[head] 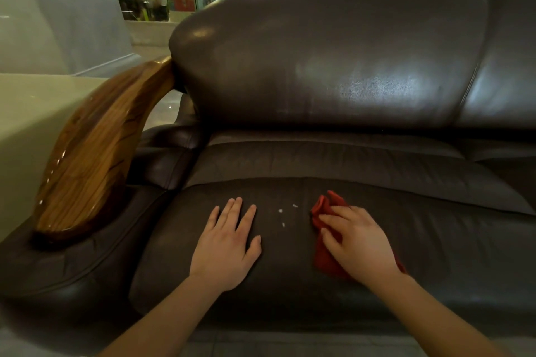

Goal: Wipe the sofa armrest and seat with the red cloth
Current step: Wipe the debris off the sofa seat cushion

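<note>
A dark brown leather sofa fills the view. Its seat cushion (pixel 435 240) lies in front of me, and its armrest (pixel 95 153), topped with glossy wood, curves along the left. The red cloth (pixel 324 209) lies crumpled on the seat under my right hand (pixel 356 240), whose fingers press down on it. My left hand (pixel 226 243) rests flat on the seat with its fingers spread, holding nothing. A few small white crumbs (pixel 282 214) lie on the leather between the two hands.
The padded backrest (pixel 333 52) rises behind the seat. A pale green surface (pixel 26 113) stands left of the armrest. Beyond it are a grey wall and a glass front with shelves.
</note>
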